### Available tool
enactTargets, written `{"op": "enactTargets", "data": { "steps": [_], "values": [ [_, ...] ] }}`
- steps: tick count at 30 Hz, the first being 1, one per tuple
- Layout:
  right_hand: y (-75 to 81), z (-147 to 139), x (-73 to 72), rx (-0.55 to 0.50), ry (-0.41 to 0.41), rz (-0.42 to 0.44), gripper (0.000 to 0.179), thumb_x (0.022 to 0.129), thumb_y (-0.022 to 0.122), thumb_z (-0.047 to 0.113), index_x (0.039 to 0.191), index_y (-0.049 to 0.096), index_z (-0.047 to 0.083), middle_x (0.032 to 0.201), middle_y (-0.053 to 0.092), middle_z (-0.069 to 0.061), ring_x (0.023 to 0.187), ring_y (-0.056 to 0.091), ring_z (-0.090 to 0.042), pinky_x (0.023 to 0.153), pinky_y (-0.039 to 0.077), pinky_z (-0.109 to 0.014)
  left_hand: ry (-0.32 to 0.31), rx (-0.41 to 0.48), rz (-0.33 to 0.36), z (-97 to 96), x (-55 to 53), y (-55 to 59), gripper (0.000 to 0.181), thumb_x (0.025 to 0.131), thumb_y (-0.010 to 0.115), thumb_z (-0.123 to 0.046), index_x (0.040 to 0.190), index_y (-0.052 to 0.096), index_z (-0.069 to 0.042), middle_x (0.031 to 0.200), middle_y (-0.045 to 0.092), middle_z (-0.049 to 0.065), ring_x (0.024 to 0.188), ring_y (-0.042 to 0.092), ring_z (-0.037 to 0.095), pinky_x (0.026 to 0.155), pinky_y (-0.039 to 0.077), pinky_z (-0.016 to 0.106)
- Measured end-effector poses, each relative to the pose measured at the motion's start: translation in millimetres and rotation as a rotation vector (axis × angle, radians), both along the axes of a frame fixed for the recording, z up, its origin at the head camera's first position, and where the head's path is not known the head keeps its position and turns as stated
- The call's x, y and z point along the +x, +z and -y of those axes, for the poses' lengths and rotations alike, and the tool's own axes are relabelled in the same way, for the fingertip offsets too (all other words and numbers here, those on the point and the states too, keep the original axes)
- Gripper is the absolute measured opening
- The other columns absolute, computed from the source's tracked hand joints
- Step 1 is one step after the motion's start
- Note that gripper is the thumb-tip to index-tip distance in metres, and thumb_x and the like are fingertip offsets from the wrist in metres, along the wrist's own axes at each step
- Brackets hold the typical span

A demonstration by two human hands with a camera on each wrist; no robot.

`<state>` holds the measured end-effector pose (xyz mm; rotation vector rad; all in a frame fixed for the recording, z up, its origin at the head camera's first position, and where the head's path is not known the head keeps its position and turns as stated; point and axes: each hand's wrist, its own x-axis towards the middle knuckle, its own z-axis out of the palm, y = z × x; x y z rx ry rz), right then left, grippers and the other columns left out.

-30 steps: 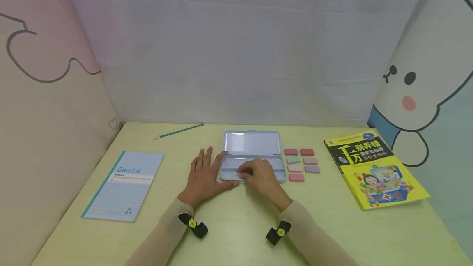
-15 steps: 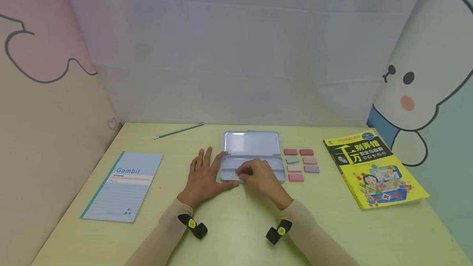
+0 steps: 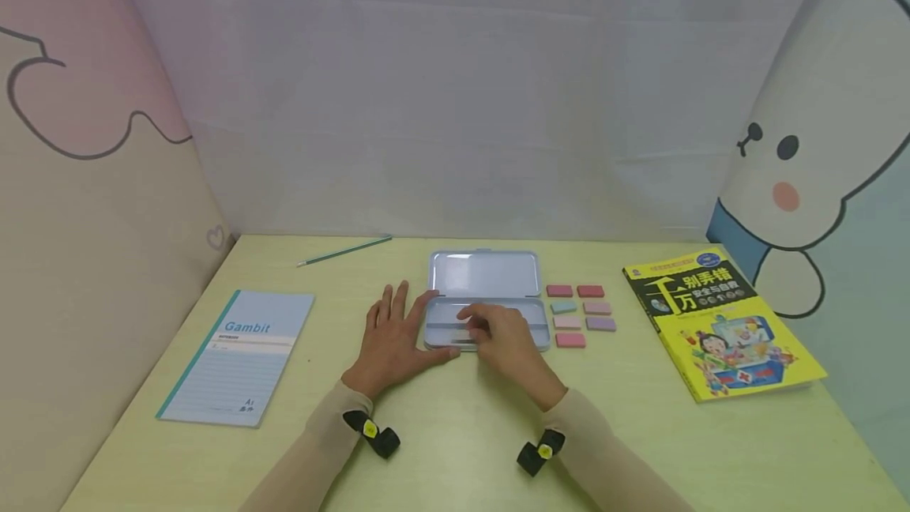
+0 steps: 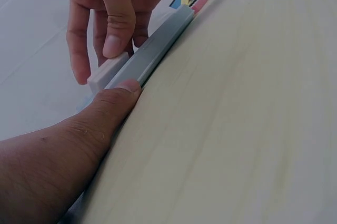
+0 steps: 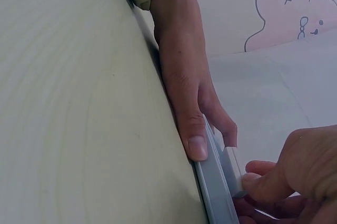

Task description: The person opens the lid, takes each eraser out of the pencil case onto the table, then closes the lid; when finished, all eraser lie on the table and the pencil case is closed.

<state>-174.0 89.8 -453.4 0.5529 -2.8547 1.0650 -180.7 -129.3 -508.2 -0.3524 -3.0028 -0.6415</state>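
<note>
A pale blue tin pencil case [image 3: 435,336] lies with its lid [image 3: 485,273] raised at the back. My left hand [image 3: 389,344] is spread at its left end, with the thumb along the front edge. In the left wrist view, a white eraser-like block [image 4: 108,72] stands above the case's rim. My right hand [image 3: 510,344] is over the case. Its thumb touches one end of the block [image 5: 233,172] in the right wrist view, while the index finger is held apart from the thumb, past the block. The other fingers are bent and partly hidden.
Several small coloured blocks [image 3: 567,323] lie in two columns right of the case. A yellow and black book [image 3: 725,330] is farther right. To the left are a notebook [image 3: 238,362] and, toward the back, a green pencil [image 3: 345,252]. A white curtain [image 3: 455,125] hangs behind the table.
My right index finger has lifted away from the thumb, where both tips were together inside the case. The right hand has shifted slightly right. My left hand has stayed in place.
</note>
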Motion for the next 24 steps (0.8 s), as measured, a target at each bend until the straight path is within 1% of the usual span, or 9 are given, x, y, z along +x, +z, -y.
{"op": "enactTargets", "data": {
  "steps": [5, 9, 12, 17, 19, 24],
  "values": [
    [0.0, -14.0, 0.6, -0.011, -0.013, 0.021, 0.028, 0.094, 0.067, -0.01, 0.111, 0.08, 0.007, 0.107, 0.079, -0.008, 0.1, 0.069, -0.022, 0.095, 0.06, -0.046, 0.005, -0.002, 0.006, 0.0, -1.5, -1.1, 0.101, 0.081, 0.073, -0.081, 0.164, 0.037, -0.035, 0.178, 0.021, 0.025, 0.166, 0.013, 0.054, 0.13, 0.02, 0.071],
    [0.5, -27.4, 1.9, -0.015, -0.007, -0.006, 0.033, 0.091, 0.063, -0.014, 0.108, 0.082, 0.006, 0.108, 0.078, -0.01, 0.106, 0.07, -0.028, 0.098, 0.058, -0.05, 0.009, -0.002, 0.029, 0.1, -2.6, -1.3, 0.102, 0.081, 0.07, -0.083, 0.165, 0.034, -0.036, 0.179, 0.018, 0.023, 0.167, 0.01, 0.052, 0.132, 0.018, 0.071],
    [2.5, -38.9, 3.5, -0.021, -0.005, -0.025, 0.035, 0.089, 0.06, -0.017, 0.105, 0.082, 0.006, 0.107, 0.079, -0.011, 0.107, 0.071, -0.03, 0.097, 0.058, -0.052, 0.012, -0.006, 0.044, -0.1, -2.8, -1.2, 0.103, 0.081, 0.069, -0.084, 0.166, 0.033, -0.037, 0.18, 0.016, 0.022, 0.168, 0.008, 0.051, 0.132, 0.017, 0.071],
    [7.1, -61.0, 7.2, -0.027, -0.048, 0.016, 0.035, 0.092, 0.057, -0.017, 0.107, 0.08, 0.006, 0.112, 0.079, -0.012, 0.11, 0.07, -0.031, 0.098, 0.058, -0.051, 0.013, -0.008, 0.053, -0.5, -2.5, -1.0, 0.104, 0.082, 0.069, -0.084, 0.166, 0.031, -0.037, 0.18, 0.014, 0.022, 0.168, 0.007, 0.051, 0.132, 0.015, 0.071],
    [7.6, -70.5, 8.7, -0.024, -0.072, 0.03, 0.035, 0.094, 0.057, -0.016, 0.108, 0.08, 0.007, 0.113, 0.078, -0.012, 0.109, 0.07, -0.03, 0.097, 0.058, -0.05, 0.012, -0.014, 0.056, -0.3, -2.2, -1.1, 0.104, 0.082, 0.069, -0.084, 0.166, 0.031, -0.037, 0.181, 0.014, 0.022, 0.168, 0.006, 0.051, 0.133, 0.015, 0.071],
    [6.0, -94.9, 10.0, -0.01, -0.106, -0.004, 0.032, 0.092, 0.059, -0.014, 0.108, 0.079, 0.005, 0.112, 0.079, -0.014, 0.101, 0.068, -0.027, 0.091, 0.057, -0.046, 0.006, -0.019, 0.055, -0.2, -1.4, -1.8, 0.104, 0.082, 0.069, -0.085, 0.166, 0.03, -0.038, 0.181, 0.013, 0.022, 0.168, 0.005, 0.051, 0.133, 0.015, 0.07]
  ]
}}
